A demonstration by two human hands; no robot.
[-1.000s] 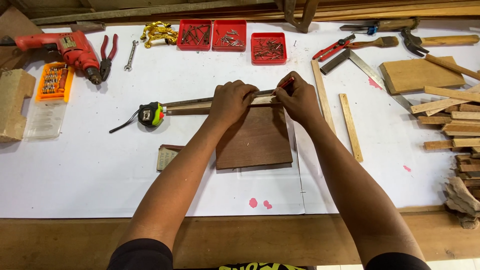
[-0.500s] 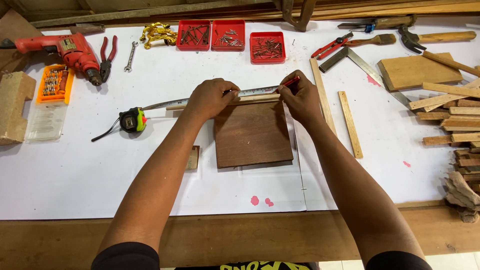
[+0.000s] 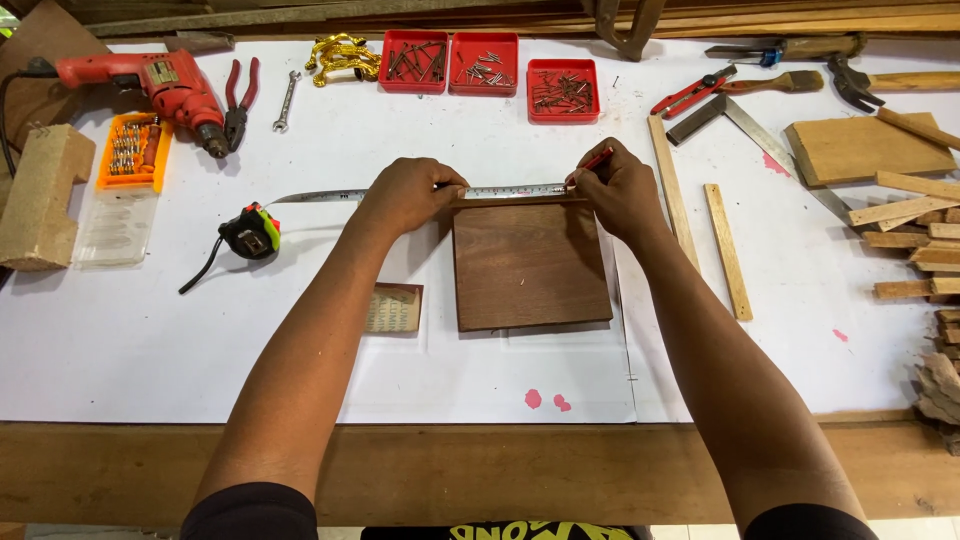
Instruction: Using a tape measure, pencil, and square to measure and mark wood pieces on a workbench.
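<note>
A dark brown square wooden board lies flat on the white-covered bench. A metal measuring tape blade stretches along the board's far edge, running left to its black and yellow case. My left hand presses the blade down near the board's far left corner. My right hand holds a red pencil with its tip at the tape near the far right corner.
A red drill, pliers, a wrench and an orange bit case sit far left. Three red trays of nails stand behind. A try square, wood strips and offcuts lie right. Sandpaper rests beside my left forearm.
The tape case has slid further left as more blade came out. My left hand shifted left to the board's corner, and my right hand stays at the far right corner with the pencil.
</note>
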